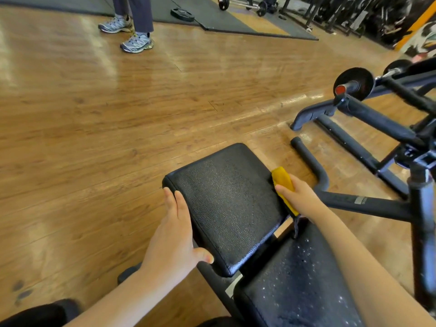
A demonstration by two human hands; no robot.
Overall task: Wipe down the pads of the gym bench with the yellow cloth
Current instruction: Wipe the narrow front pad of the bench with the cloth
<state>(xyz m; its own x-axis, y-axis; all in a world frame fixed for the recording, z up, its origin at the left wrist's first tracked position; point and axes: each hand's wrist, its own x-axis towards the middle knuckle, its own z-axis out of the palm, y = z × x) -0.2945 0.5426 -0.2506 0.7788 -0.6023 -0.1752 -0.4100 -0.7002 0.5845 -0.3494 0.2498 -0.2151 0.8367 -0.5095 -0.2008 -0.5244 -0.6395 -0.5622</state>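
Right hand [297, 196] grips yellow cloth [283, 188] against seat pad [226, 204] right edge; left hand [175, 230] holds left edge, fingers relaxed

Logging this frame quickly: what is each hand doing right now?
Left hand: open, fingers resting on the seat pad edge.
Right hand: gripping the yellow cloth.
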